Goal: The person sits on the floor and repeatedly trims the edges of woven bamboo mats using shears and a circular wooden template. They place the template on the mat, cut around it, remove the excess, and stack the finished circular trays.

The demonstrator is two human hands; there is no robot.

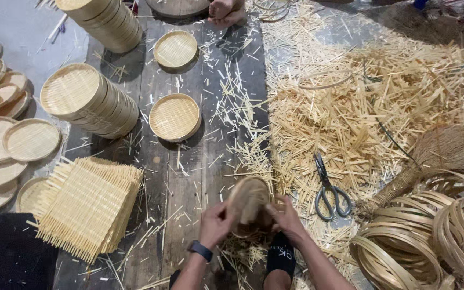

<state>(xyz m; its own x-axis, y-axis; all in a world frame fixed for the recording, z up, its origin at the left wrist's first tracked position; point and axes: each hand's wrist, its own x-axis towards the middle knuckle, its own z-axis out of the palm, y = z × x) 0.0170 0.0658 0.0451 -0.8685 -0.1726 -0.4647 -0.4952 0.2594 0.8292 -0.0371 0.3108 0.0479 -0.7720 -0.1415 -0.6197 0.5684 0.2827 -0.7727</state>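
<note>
Both my hands hold a small round woven bamboo tray (pixel 249 201), tilted on edge low in the middle of the view. My left hand (pixel 215 224), with a dark watch on its wrist, grips the tray's left rim. My right hand (pixel 285 217) grips its right rim. Below the tray lies a black sock-clad foot (pixel 280 256) among loose bamboo strips. Grey-handled scissors (pixel 327 189) lie just to the right of my right hand.
A stack of square woven mats (pixel 87 204) lies at left. Stacked round trays (pixel 89 99) and single trays (pixel 174 116) sit farther up on the dark planks. Bamboo hoops (pixel 430 236) pile at right, beside a broom (pixel 436 153) and a heap of offcuts (pixel 361 102). Another person's foot (pixel 226 11) is at the top.
</note>
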